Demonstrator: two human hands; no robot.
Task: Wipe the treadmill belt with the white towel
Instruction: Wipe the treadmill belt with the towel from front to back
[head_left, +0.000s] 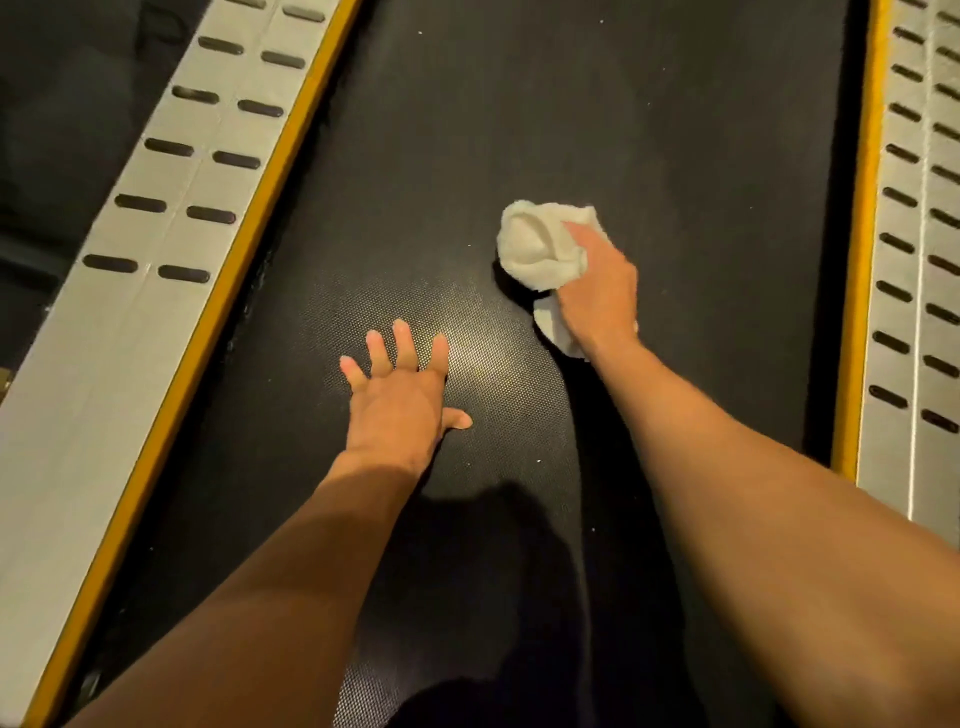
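The black textured treadmill belt (649, 130) fills the middle of the view. A crumpled white towel (535, 249) lies on it right of centre, and my right hand (597, 291) is closed over its near side, pressing it to the belt. A corner of the towel sticks out below my wrist. My left hand (400, 400) rests flat on the belt to the left, fingers spread, holding nothing.
Yellow strips (249, 228) edge the belt on both sides. Beyond them run grey side rails with dark oval grips, the left rail (130, 291) slanting, the right rail (914, 260) near the frame edge. Small white specks dot the belt. A dark shadow covers the near belt.
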